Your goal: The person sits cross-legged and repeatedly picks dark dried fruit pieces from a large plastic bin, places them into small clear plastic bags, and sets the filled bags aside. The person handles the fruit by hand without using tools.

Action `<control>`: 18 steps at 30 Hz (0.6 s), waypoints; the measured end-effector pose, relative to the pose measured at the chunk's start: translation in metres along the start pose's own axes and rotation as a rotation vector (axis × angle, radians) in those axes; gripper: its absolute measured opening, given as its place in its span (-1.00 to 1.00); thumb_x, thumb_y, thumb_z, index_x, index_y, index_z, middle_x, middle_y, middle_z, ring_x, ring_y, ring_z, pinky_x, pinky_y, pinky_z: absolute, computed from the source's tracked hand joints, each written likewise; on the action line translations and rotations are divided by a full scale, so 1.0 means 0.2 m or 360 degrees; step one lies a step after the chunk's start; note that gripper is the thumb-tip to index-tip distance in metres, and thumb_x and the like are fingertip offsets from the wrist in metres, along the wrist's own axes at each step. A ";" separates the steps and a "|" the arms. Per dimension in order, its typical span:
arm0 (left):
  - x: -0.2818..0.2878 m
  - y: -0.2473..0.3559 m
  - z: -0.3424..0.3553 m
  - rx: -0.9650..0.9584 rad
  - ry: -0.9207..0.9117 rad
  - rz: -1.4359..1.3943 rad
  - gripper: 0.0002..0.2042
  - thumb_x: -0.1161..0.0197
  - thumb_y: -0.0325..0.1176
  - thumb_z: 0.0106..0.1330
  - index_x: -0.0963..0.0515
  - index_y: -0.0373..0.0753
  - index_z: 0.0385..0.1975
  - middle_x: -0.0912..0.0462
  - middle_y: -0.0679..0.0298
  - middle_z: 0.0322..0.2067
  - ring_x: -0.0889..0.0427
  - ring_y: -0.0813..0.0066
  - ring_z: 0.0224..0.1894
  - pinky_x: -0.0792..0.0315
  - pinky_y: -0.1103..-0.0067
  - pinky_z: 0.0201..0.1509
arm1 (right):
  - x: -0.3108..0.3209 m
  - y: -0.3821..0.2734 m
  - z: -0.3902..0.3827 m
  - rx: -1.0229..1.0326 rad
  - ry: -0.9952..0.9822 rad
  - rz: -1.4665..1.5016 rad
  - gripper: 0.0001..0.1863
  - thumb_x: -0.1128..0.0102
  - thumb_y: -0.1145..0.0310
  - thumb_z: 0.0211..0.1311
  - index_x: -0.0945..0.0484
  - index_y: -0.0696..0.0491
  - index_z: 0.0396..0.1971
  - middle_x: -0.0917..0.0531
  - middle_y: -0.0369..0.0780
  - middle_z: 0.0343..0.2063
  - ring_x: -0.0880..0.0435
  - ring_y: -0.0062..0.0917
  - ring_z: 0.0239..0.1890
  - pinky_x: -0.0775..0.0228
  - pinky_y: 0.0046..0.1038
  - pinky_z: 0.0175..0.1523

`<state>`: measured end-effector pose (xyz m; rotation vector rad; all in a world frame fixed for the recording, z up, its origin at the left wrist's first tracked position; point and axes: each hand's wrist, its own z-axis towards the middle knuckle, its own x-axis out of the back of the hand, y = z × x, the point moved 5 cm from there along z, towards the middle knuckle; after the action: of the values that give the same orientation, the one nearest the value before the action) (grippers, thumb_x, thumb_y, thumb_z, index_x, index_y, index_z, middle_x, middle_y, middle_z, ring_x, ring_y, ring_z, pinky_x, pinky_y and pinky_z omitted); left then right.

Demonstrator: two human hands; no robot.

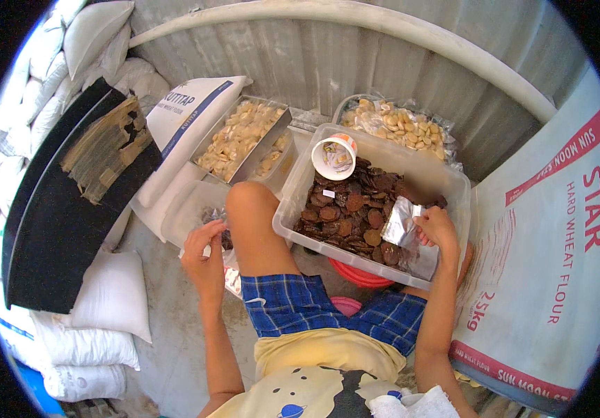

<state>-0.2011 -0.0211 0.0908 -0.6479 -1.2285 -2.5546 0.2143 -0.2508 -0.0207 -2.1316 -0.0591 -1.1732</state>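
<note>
My right hand (436,227) grips the end of a shiny silver foil pouch (402,221) over the right side of a translucent plastic bin (287,209). Flat, round dark brown pieces (345,216), perhaps cookies, fill much of the bin. A white cup (335,164) with small printed slips inside is tilted on them at the bin's far left corner. Beside my left knee, my left hand (204,254) has its fingers pinched together; anything between them is too small to make out. It is at a clear tub (181,212) holding dark wrapped pieces, partly hidden by my knee.
Pale round pieces fill a rectangular tray (244,143) and a bagged tub (394,125) at the back. Flour sacks stand right (530,244) and lie left (105,292). A black taped board (70,209) leans at left. Something red (359,273) is under the bin.
</note>
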 end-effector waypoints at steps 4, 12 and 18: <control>-0.04 0.12 0.01 -0.0097 -0.0047 -0.0054 -0.86 -0.23 -0.60 0.23 -0.69 -0.25 -0.30 -0.74 0.23 -0.23 -0.66 0.36 -0.12 -0.45 0.50 0.03 | -0.02 0.04 0.02 0.0084 0.0063 0.0050 -0.73 -0.21 0.40 0.21 -0.54 0.25 -0.62 -0.63 -0.17 -0.71 -0.62 -0.52 -0.74 -0.42 -0.46 -0.68; -0.03 0.23 -0.06 -0.0077 -0.0126 -0.0119 -0.86 -0.21 -0.64 0.23 -0.68 -0.31 -0.30 -0.74 0.20 -0.23 -0.67 0.37 -0.12 -0.46 0.52 0.05 | 0.02 -0.01 -0.02 0.0268 0.0238 -0.0184 -0.72 -0.35 0.20 0.04 -0.53 0.09 -0.62 -0.63 -0.14 -0.64 -0.68 -0.27 -0.49 -0.44 -0.22 -0.36; -0.09 0.27 -0.12 0.0179 -0.0300 -0.0556 -0.86 -0.19 -0.66 0.25 -0.68 -0.36 -0.31 -0.72 0.16 -0.20 -0.65 0.42 -0.10 -0.47 0.58 0.04 | 0.04 0.01 0.03 0.0420 0.0295 0.0131 -0.69 -0.37 0.12 0.05 -0.58 0.07 -0.59 -0.65 -0.13 -0.59 -0.67 -0.25 -0.44 -0.42 -0.23 -0.33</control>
<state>-0.1705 -0.0726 0.1056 -0.7171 -1.6668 -2.7200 0.2241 -0.2498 -0.0184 -1.7736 -0.0399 -1.2362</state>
